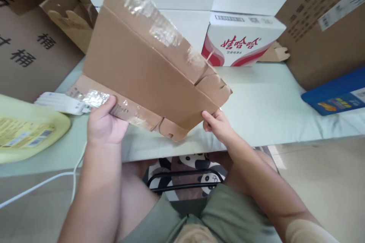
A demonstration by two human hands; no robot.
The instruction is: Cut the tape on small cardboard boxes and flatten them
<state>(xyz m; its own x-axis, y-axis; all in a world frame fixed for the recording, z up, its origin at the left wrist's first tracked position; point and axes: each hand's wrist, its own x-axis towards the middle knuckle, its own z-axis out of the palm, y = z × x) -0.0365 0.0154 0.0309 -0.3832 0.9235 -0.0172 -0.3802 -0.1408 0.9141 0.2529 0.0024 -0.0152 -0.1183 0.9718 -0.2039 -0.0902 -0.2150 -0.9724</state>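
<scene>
Both hands hold up a flattened brown cardboard box [139, 60], tilted above the table [265, 95]. Shiny clear tape runs along its upper and lower flaps, and its creases show. My left hand [105, 119] grips the lower flap near its left end, thumb on top and fingers hidden beneath. At the lower right edge, my right hand [216, 123] pinches the cardboard between thumb and fingers. The notched corners of the flaps hang free on either side of the right hand.
A white-and-red carton [242, 40] stands at the back. Large brown boxes rise at left [31, 45] and right [322, 26]. A blue box [336, 95] lies at right. Left are a yellow-green bottle [31, 129], a white power strip [61, 102] and its cord [37, 188].
</scene>
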